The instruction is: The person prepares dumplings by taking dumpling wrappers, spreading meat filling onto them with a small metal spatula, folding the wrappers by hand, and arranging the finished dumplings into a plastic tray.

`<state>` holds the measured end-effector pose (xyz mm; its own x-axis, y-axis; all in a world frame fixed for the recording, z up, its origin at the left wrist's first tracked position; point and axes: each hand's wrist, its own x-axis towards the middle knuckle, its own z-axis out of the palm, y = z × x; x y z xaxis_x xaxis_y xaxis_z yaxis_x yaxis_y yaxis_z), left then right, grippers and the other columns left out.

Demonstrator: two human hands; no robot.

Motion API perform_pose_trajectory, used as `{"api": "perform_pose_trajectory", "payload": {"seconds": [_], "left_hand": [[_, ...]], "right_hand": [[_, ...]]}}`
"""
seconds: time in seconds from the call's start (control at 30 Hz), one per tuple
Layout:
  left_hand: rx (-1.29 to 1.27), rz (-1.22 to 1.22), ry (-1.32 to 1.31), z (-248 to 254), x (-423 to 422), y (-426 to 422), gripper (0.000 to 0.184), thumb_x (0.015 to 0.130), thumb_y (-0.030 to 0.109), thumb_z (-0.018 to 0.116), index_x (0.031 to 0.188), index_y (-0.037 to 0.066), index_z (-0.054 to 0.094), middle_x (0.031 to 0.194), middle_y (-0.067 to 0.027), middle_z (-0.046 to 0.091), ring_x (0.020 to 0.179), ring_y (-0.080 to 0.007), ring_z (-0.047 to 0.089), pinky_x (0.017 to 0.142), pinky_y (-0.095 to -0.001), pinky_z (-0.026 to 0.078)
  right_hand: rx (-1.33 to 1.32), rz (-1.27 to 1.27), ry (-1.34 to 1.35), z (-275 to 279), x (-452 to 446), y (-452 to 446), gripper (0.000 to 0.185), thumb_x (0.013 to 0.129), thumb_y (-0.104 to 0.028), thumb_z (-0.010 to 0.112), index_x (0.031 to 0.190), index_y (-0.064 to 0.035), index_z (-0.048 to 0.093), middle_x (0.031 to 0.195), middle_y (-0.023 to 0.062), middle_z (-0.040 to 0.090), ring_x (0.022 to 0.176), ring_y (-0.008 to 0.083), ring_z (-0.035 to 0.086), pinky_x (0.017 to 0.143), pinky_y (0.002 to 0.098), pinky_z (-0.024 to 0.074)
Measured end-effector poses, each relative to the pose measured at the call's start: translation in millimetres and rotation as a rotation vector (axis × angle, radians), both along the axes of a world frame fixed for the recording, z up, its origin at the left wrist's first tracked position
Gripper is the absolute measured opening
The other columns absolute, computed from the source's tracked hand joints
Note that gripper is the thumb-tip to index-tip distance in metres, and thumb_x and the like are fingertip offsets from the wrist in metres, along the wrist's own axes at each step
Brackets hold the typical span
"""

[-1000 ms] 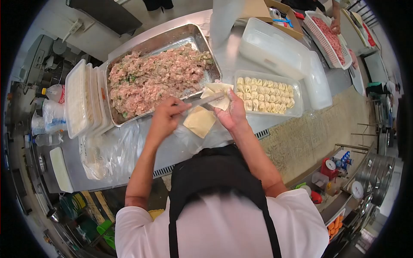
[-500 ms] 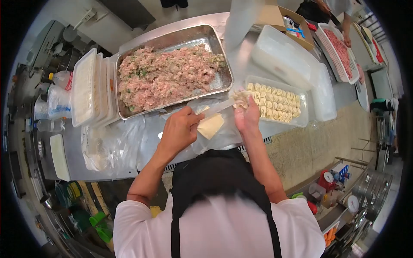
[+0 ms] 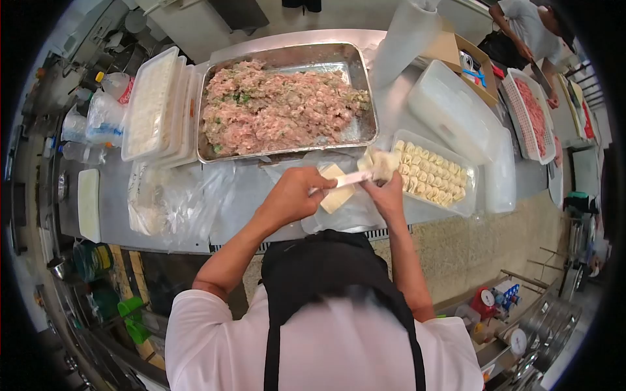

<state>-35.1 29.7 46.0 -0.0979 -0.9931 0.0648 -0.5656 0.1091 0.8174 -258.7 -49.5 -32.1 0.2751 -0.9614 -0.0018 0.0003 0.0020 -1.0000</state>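
Note:
My left hand (image 3: 298, 194) is closed around the handle end of a flat, pale spatula (image 3: 351, 179). Its blade reaches across to a dumpling wrapper (image 3: 380, 163), which my right hand (image 3: 387, 197) grips in its fingers. The wrapper looks gathered and slightly blurred; any filling inside is hard to make out. Below the spatula lies a stack of square yellowish wrappers (image 3: 337, 199), on clear plastic. Beyond my hands, a metal tray (image 3: 357, 128) holds a large heap of minced meat filling (image 3: 280, 107). Right of my right hand, folded dumplings (image 3: 433, 171) sit in rows inside a clear plastic container (image 3: 464, 210).
Lidded plastic containers (image 3: 153, 107) stand at the left, near crumpled plastic bags (image 3: 176, 208) and a white block (image 3: 89, 205). Large translucent bins (image 3: 450, 107) are at the right. Farther off, a co-worker (image 3: 531, 32) holds a knife beside a basket of meat (image 3: 529, 107).
The view has shifted, so the table appears farther right. The wrapper in my right hand has changed shape and looks more spread; the spatula still meets it. Both hands keep their holds.

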Motion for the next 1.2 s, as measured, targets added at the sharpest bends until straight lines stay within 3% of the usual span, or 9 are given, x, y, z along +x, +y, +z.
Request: {"api": "perform_pose_trajectory", "payload": {"seconds": [0.03,0.07,0.13,0.2,0.33,0.4,0.63,0.83,1.2], "left_hand": [[0.005,-0.051,-0.038,-1.3,-1.6,1.9,0.031,0.077,-0.001,0.070,0.106,0.008,0.076,0.076,-0.0111,0.063,0.068,-0.0251,0.060,0.062,-0.0347,0.046],[0.005,-0.062,-0.033,-3.2,-0.4,3.5,0.031,0.077,-0.001,0.070,0.106,0.008,0.076,0.076,-0.0111,0.063,0.068,-0.0251,0.060,0.062,-0.0347,0.046],[-0.085,-0.137,-0.119,-0.9,5.4,2.5,0.032,0.076,-0.001,0.069,0.105,0.009,0.077,0.076,-0.0108,0.062,0.066,-0.0229,0.058,0.060,-0.0326,0.045],[0.093,-0.045,-0.046,22.0,13.1,5.1,0.034,0.074,-0.003,0.068,0.106,0.007,0.076,0.077,-0.0107,0.063,0.066,-0.0213,0.056,0.059,-0.0321,0.044],[0.023,0.164,0.069,24.9,35.7,5.9,0.032,0.076,-0.005,0.065,0.106,0.003,0.075,0.076,-0.0075,0.063,0.064,-0.0143,0.054,0.057,-0.0272,0.039],[0.057,0.163,0.084,27.0,39.5,6.7,0.032,0.078,-0.005,0.065,0.107,0.003,0.075,0.077,-0.0060,0.062,0.063,-0.0124,0.051,0.056,-0.0265,0.038],[0.115,0.170,0.110,15.8,40.9,5.0,0.034,0.078,-0.006,0.067,0.110,0.002,0.074,0.078,-0.0036,0.061,0.060,-0.0076,0.041,0.053,-0.0251,0.032],[0.138,0.165,0.134,17.6,35.4,1.1,0.033,0.078,-0.005,0.067,0.110,0.001,0.074,0.078,-0.0036,0.061,0.059,-0.0075,0.040,0.053,-0.0251,0.032],[0.128,0.221,0.091,6.2,56.4,9.4,0.034,0.079,0.000,0.069,0.113,0.005,0.074,0.080,-0.0025,0.060,0.059,-0.0082,0.038,0.052,-0.0259,0.031]], "right_hand": [[-0.161,-0.001,0.291,-0.4,2.8,1.1,0.052,0.077,0.011,0.059,0.127,0.0011,0.056,0.111,0.0088,0.067,0.101,0.0206,0.066,0.088,0.0304,0.0523],[-0.215,-0.035,0.287,-7.4,5.5,1.8,0.036,0.080,0.003,0.061,0.116,-0.0015,0.064,0.094,0.0061,0.071,0.083,0.0185,0.068,0.081,0.0301,0.0529],[-0.306,0.011,0.312,-13.4,0.6,1.4,0.029,0.082,0.000,0.063,0.111,-0.0010,0.066,0.089,0.0074,0.070,0.081,0.0172,0.067,0.079,0.0300,0.0529],[-0.333,0.029,0.350,-4.9,-12.6,1.9,0.015,0.091,-0.014,0.064,0.093,0.0001,0.068,0.073,0.0093,0.065,0.070,0.0140,0.063,0.067,0.0296,0.0506],[-0.174,-0.269,0.442,7.6,-73.2,-13.1,0.033,0.099,-0.028,0.058,0.084,0.0011,0.066,0.069,0.0165,0.061,0.063,0.0200,0.055,0.064,0.0366,0.0454],[-0.084,-0.488,0.513,2.5,-115.5,-24.9,0.035,0.099,-0.030,0.058,0.088,0.0022,0.067,0.068,0.0161,0.061,0.063,0.0174,0.053,0.063,0.0356,0.0449],[-0.186,-0.395,1.125,20.3,-242.0,-53.3,0.031,0.097,-0.029,0.059,0.095,0.0000,0.068,0.099,0.0236,0.066,0.092,0.0433,0.062,0.079,0.0453,0.0492],[-0.308,-0.212,1.246,-8.4,-255.2,-52.3,0.031,0.074,-0.006,0.071,0.103,-0.0013,0.062,0.100,0.0241,0.066,0.099,0.0434,0.063,0.085,0.0489,0.0507],[-0.135,-0.382,1.239,-14.3,-239.3,-46.3,0.042,0.065,-0.006,0.082,0.102,-0.0022,0.061,0.089,0.0190,0.070,0.087,0.0389,0.068,0.075,0.0439,0.0534]]}}
